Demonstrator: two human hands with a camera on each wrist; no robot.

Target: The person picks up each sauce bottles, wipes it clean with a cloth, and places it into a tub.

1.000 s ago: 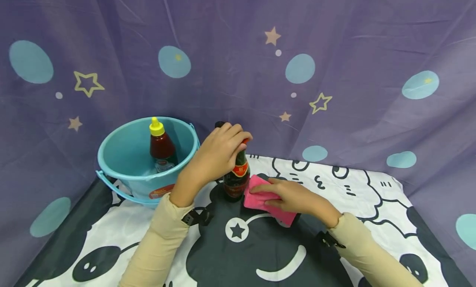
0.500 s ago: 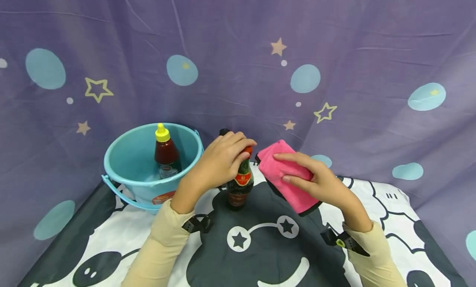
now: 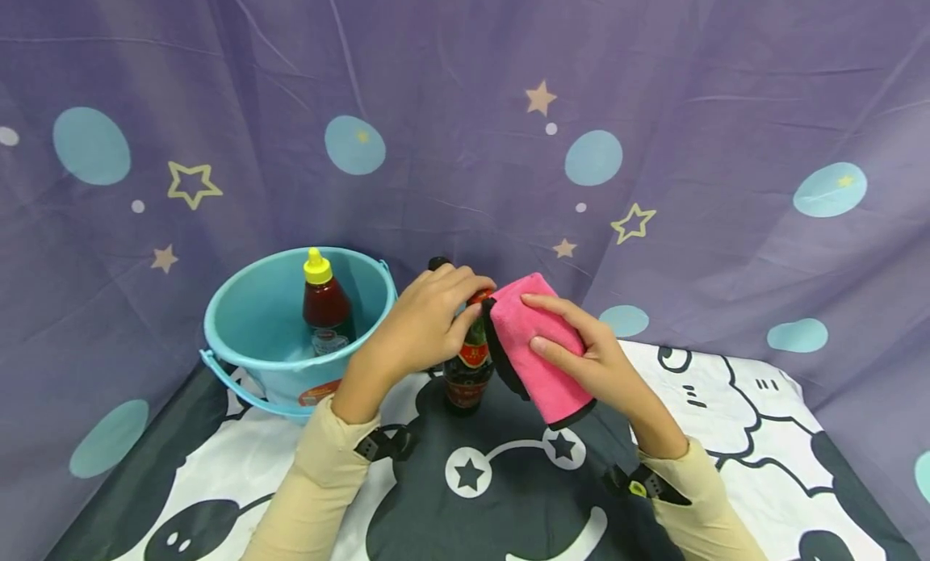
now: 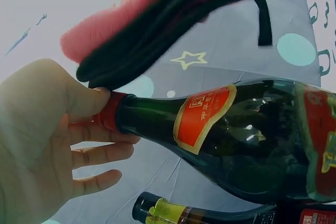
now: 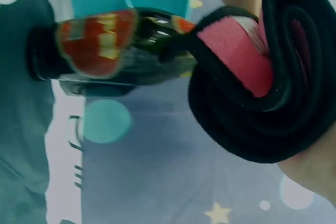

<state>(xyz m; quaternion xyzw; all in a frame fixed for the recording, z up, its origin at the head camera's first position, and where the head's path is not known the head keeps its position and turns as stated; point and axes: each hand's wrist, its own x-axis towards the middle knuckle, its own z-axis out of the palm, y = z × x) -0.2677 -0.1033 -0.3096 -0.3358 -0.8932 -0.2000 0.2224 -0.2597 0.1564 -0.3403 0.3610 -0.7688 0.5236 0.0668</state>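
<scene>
A dark green glass bottle [image 3: 467, 379] with red and gold labels stands upright in the middle of the head view. My left hand [image 3: 417, 319] grips it at the top, thumb and fingers around its red cap [image 4: 109, 113]. In my right hand [image 3: 599, 359] is a folded pink cloth [image 3: 541, 343] with black edging, held just right of the bottle's neck. The right wrist view has the cloth's black-edged folds overlapping the bottle's upper part. Behind this bottle is another dark bottle [image 4: 210, 216] with a black cap and yellow neck label, mostly hidden in the head view.
To the left stands a light blue bucket [image 3: 272, 375], its handle hanging at the front. Inside it is a red-brown squeeze bottle [image 3: 327, 307] with a yellow cap. A purple patterned curtain [image 3: 465, 141] rises behind the black-and-white printed cloth [image 3: 429, 512] covering the surface.
My right hand has lifted the pink cloth from low beside the bottle's body up to its neck, then shifted it slightly left. My left hand keeps its grip on the bottle's top.
</scene>
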